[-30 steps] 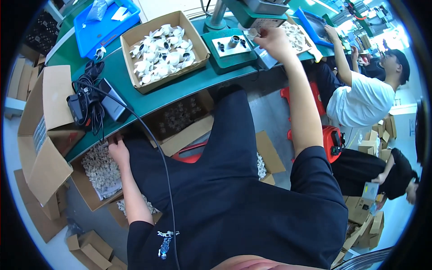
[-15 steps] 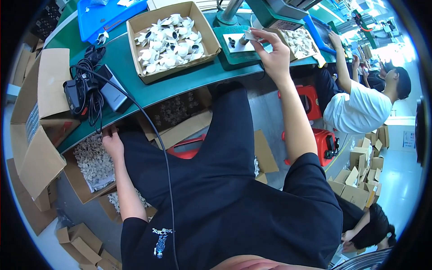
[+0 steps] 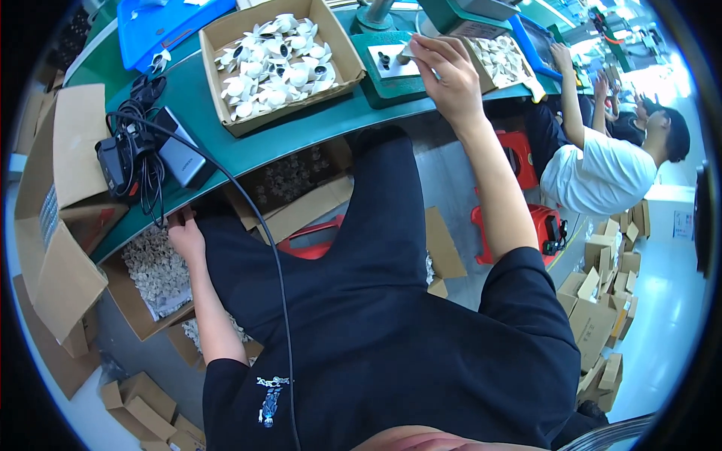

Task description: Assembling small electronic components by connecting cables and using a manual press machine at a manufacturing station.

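From where I stand, the long green surface (image 3: 184,98) curves across the room in front of the seated person. At its far left sits a bright blue plastic tray (image 3: 134,41), and to the right of that an open, shallow brown cardboard box (image 3: 342,52), filled with loose white winged parts (image 3: 274,56). Under the surface's left edge stands a brown cardboard carton (image 3: 124,301) heaped with small pale pieces (image 3: 158,263). Just right of the shallow box is a green metal machine base (image 3: 395,98). The person's right hand (image 3: 455,83) reaches over it, thumb and fingers drawn close together at the right side of the base; the tips hide what lies between them, so I cannot tell whether this grip pinches anything. The left hand (image 3: 188,239) hangs low beside the thigh, above the pale pieces, its fingertips up near the edge; I cannot tell how its grip stands. On the base lies a pale rectangular plate (image 3: 392,71), and on its right part a short grey metal cylinder (image 3: 407,54) shows right by the right hand's fingertips.
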`<state>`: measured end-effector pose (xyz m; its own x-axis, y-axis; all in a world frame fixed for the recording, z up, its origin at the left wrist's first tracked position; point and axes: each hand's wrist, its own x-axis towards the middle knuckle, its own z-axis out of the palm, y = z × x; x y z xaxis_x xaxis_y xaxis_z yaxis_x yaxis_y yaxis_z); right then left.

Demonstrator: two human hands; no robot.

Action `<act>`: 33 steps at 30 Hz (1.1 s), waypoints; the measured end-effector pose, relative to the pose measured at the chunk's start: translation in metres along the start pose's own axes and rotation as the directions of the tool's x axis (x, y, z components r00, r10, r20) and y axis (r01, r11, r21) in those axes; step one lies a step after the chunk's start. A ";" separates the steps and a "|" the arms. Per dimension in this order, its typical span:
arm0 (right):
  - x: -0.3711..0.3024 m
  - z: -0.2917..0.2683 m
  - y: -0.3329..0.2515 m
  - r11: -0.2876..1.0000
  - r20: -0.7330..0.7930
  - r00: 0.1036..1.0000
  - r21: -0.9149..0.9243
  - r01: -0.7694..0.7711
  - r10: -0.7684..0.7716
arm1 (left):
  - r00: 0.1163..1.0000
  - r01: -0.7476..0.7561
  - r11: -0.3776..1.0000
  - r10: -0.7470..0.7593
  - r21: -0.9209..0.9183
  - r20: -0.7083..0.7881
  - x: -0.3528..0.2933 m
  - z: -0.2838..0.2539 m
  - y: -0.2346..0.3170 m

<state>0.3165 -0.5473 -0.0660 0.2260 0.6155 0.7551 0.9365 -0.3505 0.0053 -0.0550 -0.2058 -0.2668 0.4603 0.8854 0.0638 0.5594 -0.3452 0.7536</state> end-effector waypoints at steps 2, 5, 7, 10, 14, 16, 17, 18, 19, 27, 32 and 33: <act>0.000 0.000 0.001 0.998 0.006 0.999 -0.032 0.054 -0.053 | 1.000 -0.007 1.000 0.007 0.013 -0.003 -0.003 -0.001 0.004; -0.002 -0.008 0.000 0.999 -0.004 0.999 0.014 -0.042 0.042 | 0.999 0.005 0.999 -0.003 0.039 -0.043 -0.005 0.000 0.005; -0.005 -0.009 0.005 0.995 -0.008 0.997 0.049 -0.083 0.083 | 0.997 -0.049 0.999 0.050 0.013 -0.054 -0.006 0.003 0.002; -0.018 -0.008 0.040 0.614 0.036 0.727 0.506 -0.605 0.686 | 0.998 -0.048 0.999 0.047 -0.006 -0.046 -0.008 0.004 0.006; -0.016 0.021 0.067 0.590 0.142 0.696 0.431 -0.683 0.703 | 1.000 -0.022 1.000 0.022 -0.002 -0.019 -0.003 -0.001 0.000; -0.017 0.034 0.063 0.782 0.159 0.782 0.077 -0.618 0.602 | 0.998 0.002 1.000 -0.001 0.014 -0.057 -0.005 -0.005 -0.005; -0.020 0.034 0.062 0.781 0.143 0.782 0.076 -0.620 0.607 | 0.998 -0.014 1.000 0.015 0.011 -0.058 -0.005 -0.008 -0.003; -0.021 0.036 0.064 0.769 0.159 0.772 0.094 -0.632 0.615 | 0.998 0.007 0.999 -0.004 0.052 -0.057 -0.007 -0.007 0.005; -0.022 0.037 0.067 0.758 0.176 0.764 0.112 -0.642 0.621 | 0.998 0.029 0.995 -0.024 0.092 -0.059 -0.009 -0.005 0.013; -0.010 0.008 0.001 0.842 0.188 0.945 0.432 -0.323 0.266 | 0.999 -0.029 0.996 0.031 0.081 -0.018 -0.012 -0.005 0.015; -0.017 0.036 -0.035 0.715 -0.058 0.798 0.485 -0.503 0.600 | 0.997 -0.077 0.993 0.077 0.092 0.000 -0.015 -0.005 -0.020; -0.024 0.036 -0.047 0.809 -0.139 0.841 0.394 -0.437 0.523 | 0.993 -0.118 0.992 0.117 0.050 0.018 -0.019 -0.003 -0.023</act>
<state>0.2765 -0.5199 -0.1084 0.6423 0.2360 0.7292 0.7639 -0.2746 -0.5840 -0.0784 -0.2139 -0.2833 0.5350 0.8333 0.1395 0.5349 -0.4618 0.7075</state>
